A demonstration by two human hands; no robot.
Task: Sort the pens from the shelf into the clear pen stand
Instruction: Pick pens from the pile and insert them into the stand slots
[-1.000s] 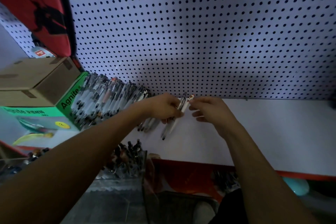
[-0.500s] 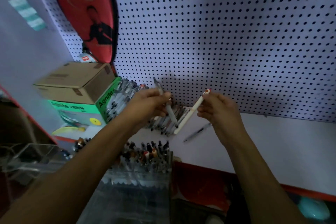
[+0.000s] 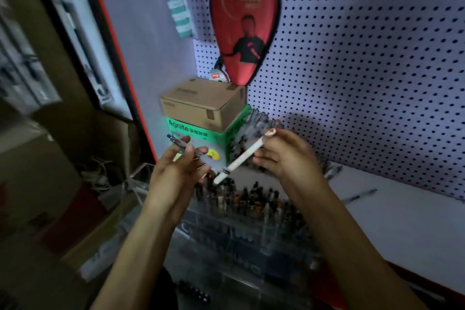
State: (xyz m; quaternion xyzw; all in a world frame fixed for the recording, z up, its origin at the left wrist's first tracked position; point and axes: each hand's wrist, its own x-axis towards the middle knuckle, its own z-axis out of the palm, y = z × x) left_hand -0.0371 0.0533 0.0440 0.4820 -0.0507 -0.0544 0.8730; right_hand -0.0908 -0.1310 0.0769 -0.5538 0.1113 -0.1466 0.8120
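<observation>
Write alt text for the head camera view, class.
Two bare hands each hold a pen above a clear pen stand full of pens: left hand a dark pen, right hand a white pen. Behind, a pegboard and stacked boxes.

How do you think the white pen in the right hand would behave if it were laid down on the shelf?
The white pen looks round and smooth, so it would probably roll on the flat shelf. It appears stiff and straight, pinched in the right hand. Its slim body suggests it is light.
</observation>
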